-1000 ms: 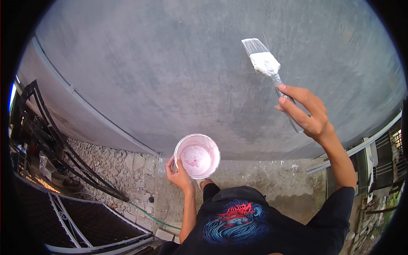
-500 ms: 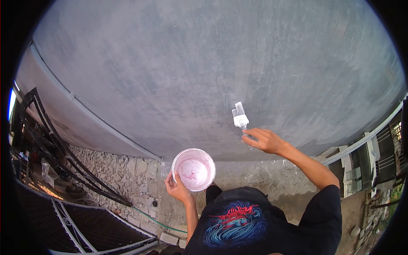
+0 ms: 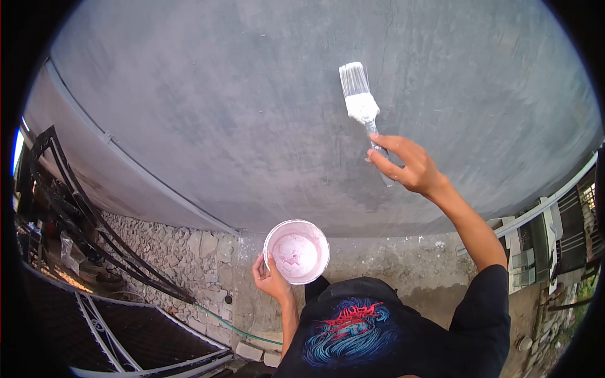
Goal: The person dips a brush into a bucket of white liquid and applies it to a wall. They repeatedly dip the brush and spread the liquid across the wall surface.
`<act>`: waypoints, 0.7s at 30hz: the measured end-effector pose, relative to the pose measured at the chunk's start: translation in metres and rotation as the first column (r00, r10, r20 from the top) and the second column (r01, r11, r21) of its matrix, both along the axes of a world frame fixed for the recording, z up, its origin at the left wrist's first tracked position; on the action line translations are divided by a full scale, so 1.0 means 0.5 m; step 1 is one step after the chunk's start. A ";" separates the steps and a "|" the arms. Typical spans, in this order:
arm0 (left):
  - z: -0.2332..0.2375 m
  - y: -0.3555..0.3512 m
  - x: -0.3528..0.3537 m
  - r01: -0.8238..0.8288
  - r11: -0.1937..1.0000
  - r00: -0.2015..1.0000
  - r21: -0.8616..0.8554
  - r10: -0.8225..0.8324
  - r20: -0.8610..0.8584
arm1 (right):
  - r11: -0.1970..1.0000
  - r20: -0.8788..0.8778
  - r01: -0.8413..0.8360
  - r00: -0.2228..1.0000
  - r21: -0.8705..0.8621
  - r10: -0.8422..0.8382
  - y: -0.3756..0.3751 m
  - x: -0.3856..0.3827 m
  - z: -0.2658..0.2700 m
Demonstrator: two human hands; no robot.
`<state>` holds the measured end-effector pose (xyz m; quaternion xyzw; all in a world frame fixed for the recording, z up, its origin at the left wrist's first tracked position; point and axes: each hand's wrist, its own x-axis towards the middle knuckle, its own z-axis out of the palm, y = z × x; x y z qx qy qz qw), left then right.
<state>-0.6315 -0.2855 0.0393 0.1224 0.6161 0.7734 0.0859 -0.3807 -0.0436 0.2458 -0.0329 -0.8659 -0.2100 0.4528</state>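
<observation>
The right hand [image 3: 411,167] is gripping the handle of a paintbrush [image 3: 360,104], fingers curled closed around it, and is pressing its white-coated bristles up against the grey wall [image 3: 220,107]. The left hand [image 3: 271,280] is cupping a small pink-stained bucket [image 3: 296,251] from the side, holding it low near the person's chest.

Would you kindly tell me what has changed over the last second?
The right hand swept the brush down the wall, then back up, never letting go. The left hand kept hold of the tub, near the same spot.
</observation>
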 end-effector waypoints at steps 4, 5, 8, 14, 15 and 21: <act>-0.011 -0.014 -0.009 -0.014 1.000 1.000 -0.014 0.014 0.003 | 0.977 0.293 -0.009 0.953 -0.213 0.073 -0.003 0.002 -0.240; -0.011 -0.014 -0.010 -0.018 1.000 1.000 -0.025 0.018 -0.001 | 0.978 0.294 -0.013 0.953 -0.207 0.075 -0.008 0.005 -0.271; 0.003 -0.012 -0.010 -0.021 1.000 1.000 -0.015 0.021 0.016 | 0.921 0.429 0.039 0.892 -0.389 0.143 -0.016 0.001 -0.288; 0.018 -0.004 -0.001 0.016 1.000 1.000 -0.025 -0.016 -0.010 | 0.980 0.068 -0.036 0.996 -0.195 0.050 0.025 -0.017 0.011; 0.019 -0.001 0.000 0.012 1.000 1.000 -0.029 -0.013 -0.010 | 0.993 0.005 -0.066 0.998 -0.102 0.066 0.020 -0.020 0.049; 0.044 0.018 0.002 0.040 0.999 0.999 -0.023 -0.040 -0.006 | 0.944 -0.128 -0.273 0.959 -0.184 0.252 -0.124 -0.035 0.092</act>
